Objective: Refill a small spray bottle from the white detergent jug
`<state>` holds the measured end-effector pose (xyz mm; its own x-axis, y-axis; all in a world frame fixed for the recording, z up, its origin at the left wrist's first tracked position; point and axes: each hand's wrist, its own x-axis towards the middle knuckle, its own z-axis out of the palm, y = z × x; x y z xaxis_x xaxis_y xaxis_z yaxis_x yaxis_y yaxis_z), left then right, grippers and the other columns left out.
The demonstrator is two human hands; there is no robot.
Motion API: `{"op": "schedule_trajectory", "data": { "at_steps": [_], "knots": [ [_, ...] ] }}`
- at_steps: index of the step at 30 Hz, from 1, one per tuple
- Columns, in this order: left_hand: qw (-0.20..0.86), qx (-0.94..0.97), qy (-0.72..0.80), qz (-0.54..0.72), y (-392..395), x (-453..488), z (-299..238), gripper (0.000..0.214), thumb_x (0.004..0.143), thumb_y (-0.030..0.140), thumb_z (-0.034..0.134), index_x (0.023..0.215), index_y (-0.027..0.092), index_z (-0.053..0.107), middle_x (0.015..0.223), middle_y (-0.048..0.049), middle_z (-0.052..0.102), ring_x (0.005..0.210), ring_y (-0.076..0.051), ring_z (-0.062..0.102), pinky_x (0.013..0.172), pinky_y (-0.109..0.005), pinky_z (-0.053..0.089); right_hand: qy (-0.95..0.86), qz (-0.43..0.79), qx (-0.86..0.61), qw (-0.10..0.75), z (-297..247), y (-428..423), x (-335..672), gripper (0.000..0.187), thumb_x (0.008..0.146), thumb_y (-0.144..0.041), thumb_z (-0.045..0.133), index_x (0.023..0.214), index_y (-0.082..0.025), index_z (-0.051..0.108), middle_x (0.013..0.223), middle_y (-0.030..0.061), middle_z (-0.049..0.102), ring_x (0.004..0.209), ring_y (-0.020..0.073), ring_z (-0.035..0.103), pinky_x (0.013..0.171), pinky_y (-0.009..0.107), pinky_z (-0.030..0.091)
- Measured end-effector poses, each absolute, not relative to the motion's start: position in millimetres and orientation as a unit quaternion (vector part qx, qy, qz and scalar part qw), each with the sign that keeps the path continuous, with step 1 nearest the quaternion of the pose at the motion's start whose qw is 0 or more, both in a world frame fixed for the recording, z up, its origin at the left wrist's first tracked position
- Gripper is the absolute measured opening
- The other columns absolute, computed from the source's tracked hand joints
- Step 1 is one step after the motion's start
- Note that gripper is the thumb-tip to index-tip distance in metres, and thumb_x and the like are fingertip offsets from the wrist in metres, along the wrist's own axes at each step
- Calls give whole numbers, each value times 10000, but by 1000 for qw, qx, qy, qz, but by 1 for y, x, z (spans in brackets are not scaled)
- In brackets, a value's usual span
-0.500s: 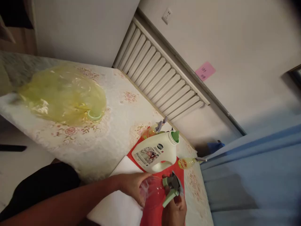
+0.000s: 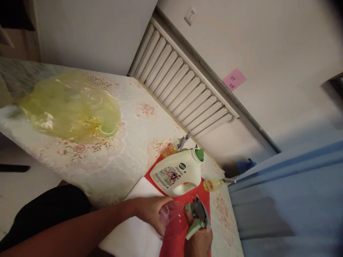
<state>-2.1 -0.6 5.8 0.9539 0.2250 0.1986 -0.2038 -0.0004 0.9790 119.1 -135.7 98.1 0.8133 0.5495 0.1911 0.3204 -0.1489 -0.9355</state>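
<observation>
At the lower middle of the frame, a clear bottle lies tilted between two hands, over a red sheet. The left hand is clamped round the bottle's base end. The right hand has its fingers closed about the grey and green spray head, its thumb by the collar.

The step in hand looks like working the spray head at the bottle's neck; whether the collar is loose or tight, I cannot tell. From this hold, any turn of the collar calls for a steady left hand and a twist from the right, keeping clear of the trigger.

Just above the bottle in the frame is a white jug with a green spout. A white cloth lies below the left hand on the desk.
</observation>
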Motion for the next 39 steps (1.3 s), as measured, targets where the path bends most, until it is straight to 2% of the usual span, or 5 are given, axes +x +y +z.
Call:
{"op": "schedule_trajectory", "data": {
  "at_steps": [10, 19, 30, 36, 39],
  "knots": [
    [750, 646, -5, 139, 1, -6, 16, 1050, 455, 239, 957, 1402, 270, 505, 1359, -66, 640, 1255, -342, 592, 1056, -436, 501, -308, 206, -686, 626, 94, -140, 117, 556, 779, -455, 708, 1241, -146, 696, 948, 133, 782, 919, 276, 733, 822, 385, 579],
    [746, 654, 0, 126, 2, -5, 21, 994, 452, 215, 939, 1354, 236, 522, 1337, -87, 637, 1254, -353, 575, 1041, -454, 500, -320, 81, -777, 536, 111, -131, 117, 572, 650, -387, 832, 1160, -148, 730, 770, 58, 759, 678, 214, 680, 658, 315, 567],
    [760, 639, -16, 115, 2, -2, 17, 988, 544, 222, 899, 1422, 271, 448, 1382, -72, 602, 1276, -316, 559, 1043, -423, 494, -329, 188, -670, 638, 98, -135, 119, 517, 752, -320, 710, 1246, -172, 677, 1016, 111, 765, 963, 247, 706, 851, 384, 563],
    [753, 646, -31, 124, 2, -3, 21, 912, 523, 176, 890, 1347, 250, 508, 1355, -65, 618, 1268, -319, 564, 1059, -419, 484, -320, 101, -759, 557, 109, -132, 119, 414, 634, -276, 784, 1032, -165, 752, 882, 83, 767, 749, 231, 702, 683, 338, 579],
    [750, 650, -34, 121, 2, -2, 19, 899, 549, 184, 882, 1360, 258, 500, 1308, -58, 643, 1231, -310, 592, 1001, -393, 523, -334, 82, -755, 559, 107, -131, 121, 433, 673, -292, 788, 1082, -155, 748, 917, 94, 769, 767, 230, 706, 727, 357, 579]
  ]
}}
